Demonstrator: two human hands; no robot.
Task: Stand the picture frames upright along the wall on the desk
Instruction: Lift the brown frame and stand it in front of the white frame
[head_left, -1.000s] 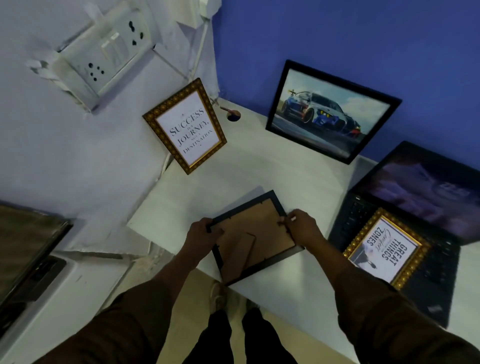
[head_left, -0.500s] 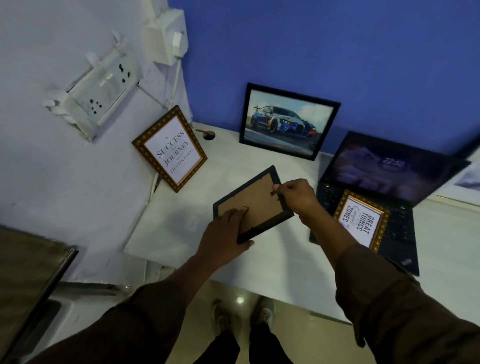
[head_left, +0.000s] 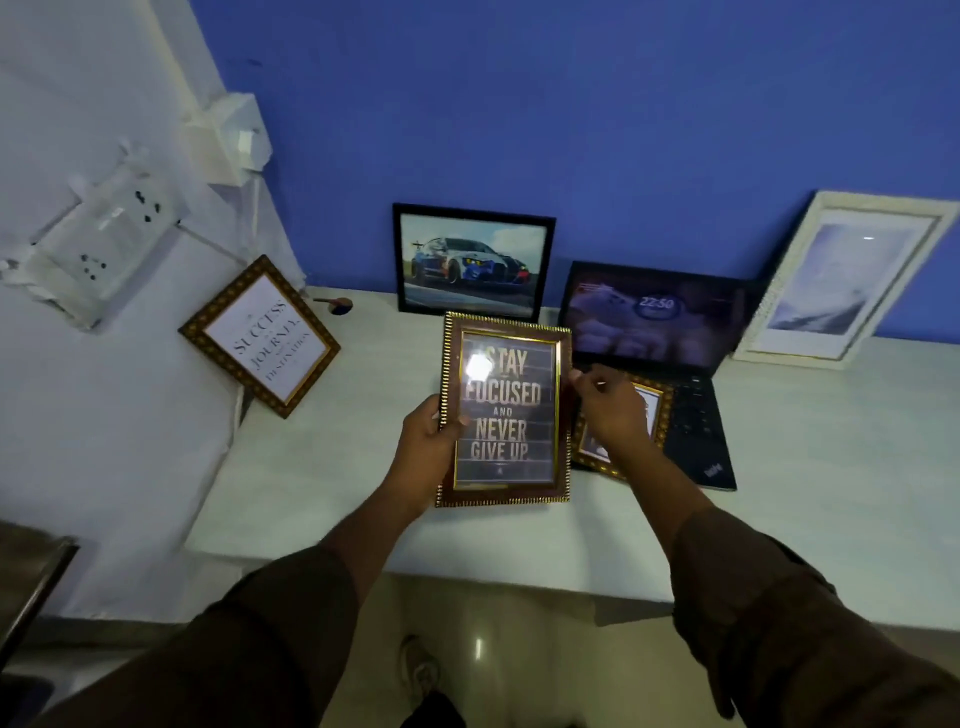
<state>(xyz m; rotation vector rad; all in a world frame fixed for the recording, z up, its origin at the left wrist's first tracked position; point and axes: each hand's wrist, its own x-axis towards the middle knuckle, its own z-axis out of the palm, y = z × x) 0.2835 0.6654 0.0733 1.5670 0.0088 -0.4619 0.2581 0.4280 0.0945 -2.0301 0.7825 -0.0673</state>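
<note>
I hold a gold-edged "Stay Focused" frame upright above the white desk, its picture facing me. My left hand grips its left edge. My right hand pinches its right edge near the top. A gold "Success" frame leans on the white left wall. A black car-picture frame stands against the blue wall. A white frame leans on the blue wall at the right. Another gold frame lies flat on the laptop keyboard, mostly hidden by my right hand.
An open black laptop sits at the back right of the desk, its screen lit. A socket panel and a white adapter hang on the left wall. A cable hole sits in the desk's back corner.
The frame was back-side up and low over the desk; both hands have turned it over and raised it, so its picture side faces me. The view has shifted right, showing the white frame.
</note>
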